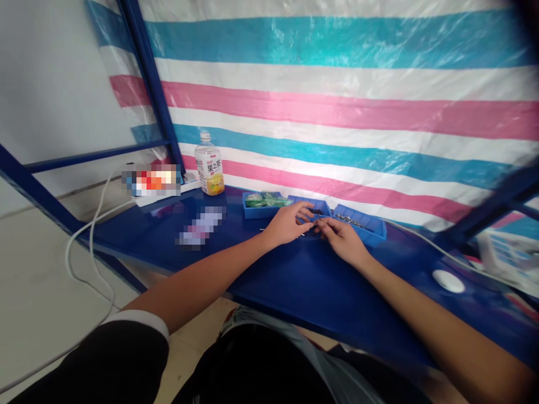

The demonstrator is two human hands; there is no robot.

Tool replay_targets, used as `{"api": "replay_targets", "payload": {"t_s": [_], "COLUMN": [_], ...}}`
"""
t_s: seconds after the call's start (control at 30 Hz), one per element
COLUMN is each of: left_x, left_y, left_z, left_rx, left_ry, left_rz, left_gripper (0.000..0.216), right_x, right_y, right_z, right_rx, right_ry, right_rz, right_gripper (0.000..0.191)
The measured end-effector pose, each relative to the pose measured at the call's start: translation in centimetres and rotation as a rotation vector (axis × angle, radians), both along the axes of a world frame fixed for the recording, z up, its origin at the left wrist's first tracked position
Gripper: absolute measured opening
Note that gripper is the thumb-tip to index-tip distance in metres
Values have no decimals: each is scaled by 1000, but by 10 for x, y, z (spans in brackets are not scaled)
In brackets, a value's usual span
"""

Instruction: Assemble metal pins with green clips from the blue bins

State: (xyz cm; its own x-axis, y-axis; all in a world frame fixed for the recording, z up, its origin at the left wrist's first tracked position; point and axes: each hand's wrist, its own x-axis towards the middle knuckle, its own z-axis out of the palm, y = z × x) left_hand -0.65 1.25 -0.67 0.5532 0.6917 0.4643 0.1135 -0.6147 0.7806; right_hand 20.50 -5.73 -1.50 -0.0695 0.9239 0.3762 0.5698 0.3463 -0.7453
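Where the two hands meet on the blue table [295,280], a small dark part [315,226], too small to identify, sits between their fingertips, just in front of the middle blue tray [314,206]. The left hand [288,223] curls loosely, fingertips pinching at it. The right hand [343,235] closes thumb and forefinger on the same piece.

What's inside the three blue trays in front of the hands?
The left tray holds green packets. The middle tray shows small dark parts, partly covered by the left hand. The right tray holds small metallic pieces, too blurred to identify. The right hand rests just before it.
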Motion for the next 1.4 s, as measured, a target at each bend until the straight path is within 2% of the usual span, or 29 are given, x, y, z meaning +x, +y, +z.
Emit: {"api": "replay_targets", "payload": {"t_s": [0.13, 0.2, 0.27, 0.33, 0.43, 0.47, 0.63, 0.87, 1.03, 1.17, 1.3, 1.4], "left_x": [-2, -2, -3, -3, -4, -3, -3, -3, -2, -2, -2, -1], "left_y": [1, 2, 2, 2, 2, 2, 3, 2, 1, 1, 2, 0], "left_z": [-1, -2, -1, 0, 1, 0, -2, -3, -2, -1, -2, -3], "left_rx": [70, 100, 123, 133, 138, 138, 141, 133, 136, 148, 126, 47], "left_ry": [102, 126, 137, 140, 142, 143, 154, 146, 145, 132, 118, 115], "left_rz": [25, 34, 52, 66, 79, 81, 85, 70, 80, 82, 71, 32], "left_gripper": [43, 42, 42, 42, 39, 39, 40, 42, 41, 41, 40, 39], "right_x": [6, 8, 10, 11, 10, 9, 5, 7, 4, 1, 1, 1], "right_y": [13, 17, 17, 14, 8, 6, 6, 9, 10, 10, 7, 5], "right_z": [-2, -1, 0, 2, 3, 3, 0, -2, -2, -1, -1, -2], "right_rx": [-87, -106, -61, 58, 231, 261, 270, 288, 343, 368, 304, 185], "right_ry": [181, 183, 66, -129, -373, -429, -631, -766, -683, -457, -217, 10], "right_rz": [-20, -77, -141, -153, -21, 40, 213, 214, 194, 122, -4, -45], "right_gripper": [55, 59, 59, 51, 30, 28, 35, 29, 25, 25, 38, 40]}}
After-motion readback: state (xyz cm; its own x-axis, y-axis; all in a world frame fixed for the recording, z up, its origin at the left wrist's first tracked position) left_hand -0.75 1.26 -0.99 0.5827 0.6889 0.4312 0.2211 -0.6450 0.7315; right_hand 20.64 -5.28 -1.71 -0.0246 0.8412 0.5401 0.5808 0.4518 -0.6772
